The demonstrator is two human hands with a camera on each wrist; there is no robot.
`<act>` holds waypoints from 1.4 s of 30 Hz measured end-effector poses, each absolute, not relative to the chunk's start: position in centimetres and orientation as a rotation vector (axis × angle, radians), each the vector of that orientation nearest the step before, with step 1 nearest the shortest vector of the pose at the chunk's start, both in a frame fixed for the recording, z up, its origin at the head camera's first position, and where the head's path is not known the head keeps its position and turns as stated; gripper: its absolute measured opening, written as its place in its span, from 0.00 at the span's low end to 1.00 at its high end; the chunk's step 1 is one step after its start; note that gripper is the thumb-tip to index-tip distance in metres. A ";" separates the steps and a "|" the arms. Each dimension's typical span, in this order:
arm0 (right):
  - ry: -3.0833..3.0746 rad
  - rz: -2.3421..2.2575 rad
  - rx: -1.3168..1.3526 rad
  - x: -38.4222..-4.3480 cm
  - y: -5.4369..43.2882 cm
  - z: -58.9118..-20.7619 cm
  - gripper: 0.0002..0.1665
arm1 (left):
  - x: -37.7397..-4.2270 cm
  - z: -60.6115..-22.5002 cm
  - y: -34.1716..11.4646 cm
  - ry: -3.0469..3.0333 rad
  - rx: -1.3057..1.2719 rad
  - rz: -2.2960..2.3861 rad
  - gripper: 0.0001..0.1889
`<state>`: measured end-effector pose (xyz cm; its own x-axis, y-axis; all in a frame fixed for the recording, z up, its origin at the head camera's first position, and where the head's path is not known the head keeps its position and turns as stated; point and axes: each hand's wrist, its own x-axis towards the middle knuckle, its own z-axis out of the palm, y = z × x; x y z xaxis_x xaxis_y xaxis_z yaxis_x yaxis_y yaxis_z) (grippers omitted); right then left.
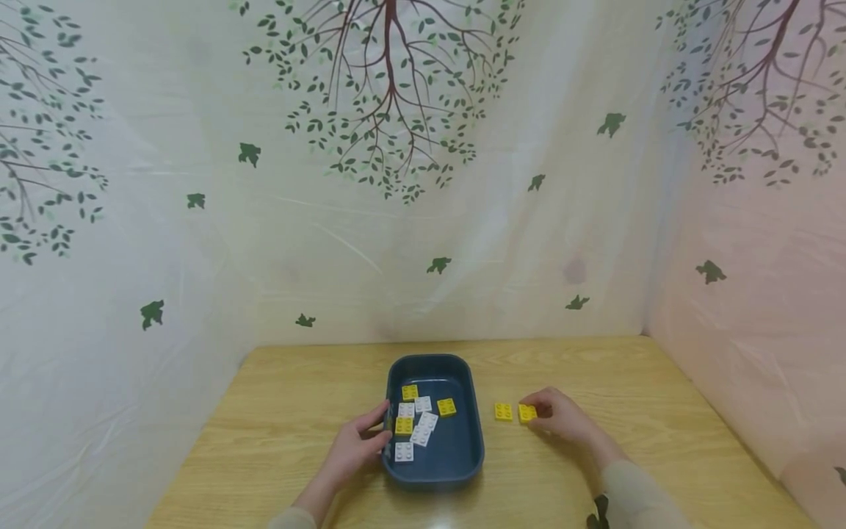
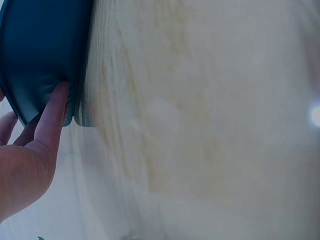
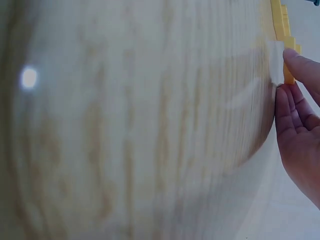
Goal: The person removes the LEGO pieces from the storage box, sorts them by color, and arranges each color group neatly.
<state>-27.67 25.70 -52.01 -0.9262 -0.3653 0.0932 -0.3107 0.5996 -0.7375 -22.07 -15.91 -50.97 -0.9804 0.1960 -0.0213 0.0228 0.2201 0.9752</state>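
Observation:
A dark blue tray (image 1: 452, 459) stands on the table, and my left hand (image 1: 353, 448) holds its left wall. In the left wrist view, one digit of that hand (image 2: 35, 160) lies along the outer side of the tray (image 2: 42, 45). To the right of the tray, my right hand (image 1: 565, 420) pinches a yellow toy brick (image 1: 526, 414) at table level. Just left of it sits another yellow brick (image 1: 504, 411). The right wrist view has the pinched yellow brick (image 3: 289, 70) edge-on, between thumb and fingers.
Inside the tray lie several white bricks (image 1: 405, 452) and yellow bricks (image 1: 446, 407), mostly along its left side. The wooden table (image 1: 291, 397) ends at a pale curtain (image 1: 489, 294) printed with branches and leaves. Another curtain side (image 1: 747, 353) borders the right edge.

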 end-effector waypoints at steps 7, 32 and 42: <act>2.758 -1.234 -0.611 -28.0 25.6 -52.3 0.18 | -22.2 -51.1 -16.0 2.355 0.198 1.844 0.32; 2.798 -1.202 -0.586 -28.5 25.3 -53.0 0.18 | -22.4 -51.0 -16.1 2.324 0.232 1.879 0.32; 2.802 -1.195 -0.580 -28.6 25.4 -53.1 0.19 | -22.5 -50.9 -16.1 2.318 0.229 1.868 0.32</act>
